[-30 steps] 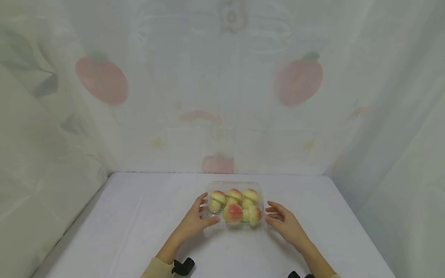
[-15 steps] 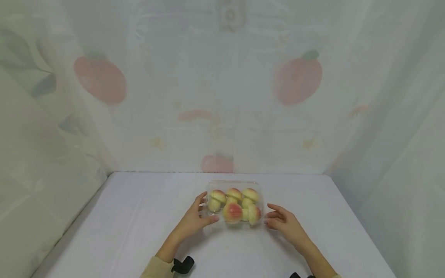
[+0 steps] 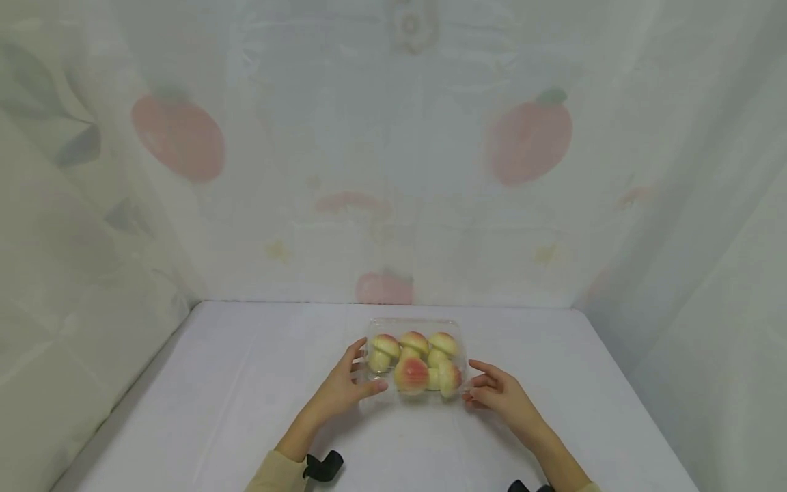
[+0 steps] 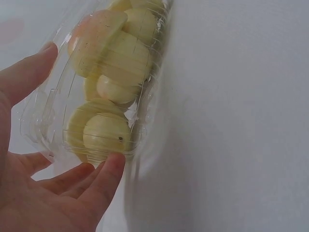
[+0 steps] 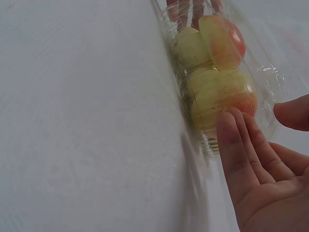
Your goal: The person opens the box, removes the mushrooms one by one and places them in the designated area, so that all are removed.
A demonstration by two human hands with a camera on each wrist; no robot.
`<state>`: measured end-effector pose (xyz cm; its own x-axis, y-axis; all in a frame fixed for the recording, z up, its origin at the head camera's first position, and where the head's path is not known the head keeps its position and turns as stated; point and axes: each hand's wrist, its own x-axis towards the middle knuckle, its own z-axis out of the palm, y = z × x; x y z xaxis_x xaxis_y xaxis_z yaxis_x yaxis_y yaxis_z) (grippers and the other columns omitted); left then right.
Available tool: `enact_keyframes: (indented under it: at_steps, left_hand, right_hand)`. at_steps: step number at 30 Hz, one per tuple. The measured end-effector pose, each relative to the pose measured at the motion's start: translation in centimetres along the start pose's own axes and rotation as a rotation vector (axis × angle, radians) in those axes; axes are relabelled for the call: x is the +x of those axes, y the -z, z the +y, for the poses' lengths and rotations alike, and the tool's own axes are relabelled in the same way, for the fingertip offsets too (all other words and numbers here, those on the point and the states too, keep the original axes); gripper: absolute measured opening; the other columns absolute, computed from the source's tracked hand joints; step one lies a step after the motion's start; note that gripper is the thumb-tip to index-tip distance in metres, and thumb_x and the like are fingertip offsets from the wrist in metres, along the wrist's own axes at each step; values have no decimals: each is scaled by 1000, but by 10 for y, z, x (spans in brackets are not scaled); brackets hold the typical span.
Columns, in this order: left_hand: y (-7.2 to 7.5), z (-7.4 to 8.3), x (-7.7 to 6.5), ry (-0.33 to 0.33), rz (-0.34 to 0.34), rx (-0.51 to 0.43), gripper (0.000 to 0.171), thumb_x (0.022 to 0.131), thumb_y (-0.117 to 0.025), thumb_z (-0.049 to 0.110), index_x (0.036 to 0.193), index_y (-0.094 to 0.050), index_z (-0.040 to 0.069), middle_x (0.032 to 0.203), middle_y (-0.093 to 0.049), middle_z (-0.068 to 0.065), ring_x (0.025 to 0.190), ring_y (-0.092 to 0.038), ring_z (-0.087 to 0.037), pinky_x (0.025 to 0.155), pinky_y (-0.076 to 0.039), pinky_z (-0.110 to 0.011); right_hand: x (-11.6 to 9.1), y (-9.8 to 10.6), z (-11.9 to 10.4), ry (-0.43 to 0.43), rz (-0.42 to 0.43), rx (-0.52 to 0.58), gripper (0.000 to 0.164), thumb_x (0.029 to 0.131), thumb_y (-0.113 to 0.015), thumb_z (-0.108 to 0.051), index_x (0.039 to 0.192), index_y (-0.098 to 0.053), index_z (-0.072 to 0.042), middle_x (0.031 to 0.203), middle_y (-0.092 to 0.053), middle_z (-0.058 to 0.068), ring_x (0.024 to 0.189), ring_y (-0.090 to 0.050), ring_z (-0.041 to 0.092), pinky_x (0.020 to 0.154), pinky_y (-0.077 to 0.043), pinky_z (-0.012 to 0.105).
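A clear plastic box (image 3: 412,326) stands on the white table in the head view, with several pale yellow, red-capped mushroom-shaped pieces (image 3: 413,374) inside. My left hand (image 3: 340,389) is spread around its left end. In the left wrist view, the left fingertips (image 4: 116,162) touch the end wall, while the thumb lies alongside the box. My right hand (image 3: 504,400) is at the right end. In the right wrist view, its nearly straight fingers (image 5: 234,140) lie against the end wall, and its thumb is beside the upper edge. Whether the thumb touches is unclear.
A white cloth covers the table (image 3: 246,383). Pale curtains with printed red fruit (image 3: 178,139) enclose it at the back and both sides. Black wrist mounts (image 3: 324,467) sit near the cuffs.
My right hand's fingers have shifted slightly toward the box's near right corner. The left hand and the box hold nearly the same position.
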<state>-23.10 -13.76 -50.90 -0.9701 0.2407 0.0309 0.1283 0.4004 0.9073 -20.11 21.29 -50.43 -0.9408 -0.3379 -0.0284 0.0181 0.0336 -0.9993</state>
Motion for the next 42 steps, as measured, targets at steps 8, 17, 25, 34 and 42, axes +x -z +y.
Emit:
enact_keyframes:
  at_steps: [8, 17, 25, 34, 42]
  left_hand:
    - [1, 0, -2, 4, 1, -6, 102, 82, -86, 37, 161, -26, 13, 154, -40, -20, 137, -45, -45, 105, -45, -56]
    - [0, 0, -2, 3, -7, -23, 101, 82, -87, 35, 160, -27, 12, 154, -40, -19, 138, -44, -43, 106, -45, -53]
    - [-1, 0, -1, 16, 5, -15, 99, 83, -87, 32, 160, -27, 14, 155, -40, -18, 137, -45, -41, 106, -45, -53]
    - [-3, 0, -1, 16, 9, -17, 99, 83, -87, 31, 160, -28, 14, 154, -41, -17, 137, -46, -40, 106, -45, -53]
    - [-3, 1, -1, 11, 11, -24, 102, 82, -87, 35, 160, -26, 12, 154, -41, -18, 137, -45, -41, 106, -44, -55]
  right_hand:
    - [-1, -2, -3, 3, -39, 10, 68, 99, -61, -4, 154, -24, 13, 108, -66, 18, 99, -71, 32, 87, -58, 37]
    - [0, -6, -2, -1, -20, 51, 70, 98, -62, -2, 154, -23, 13, 109, -69, 22, 95, -73, 26, 85, -59, 36]
    - [2, -11, 0, -26, 74, 57, 65, 95, -61, 1, 152, -31, 11, 91, -70, 16, 77, -71, 20, 74, -60, 34]
    - [3, -18, -1, -56, 173, 54, 62, 91, -61, 3, 150, -41, 7, 83, -67, 14, 69, -66, 18, 67, -58, 31]
    - [4, -25, -1, -59, 250, 31, 61, 90, -61, 4, 149, -46, 4, 77, -65, 13, 63, -62, 16, 61, -55, 28]
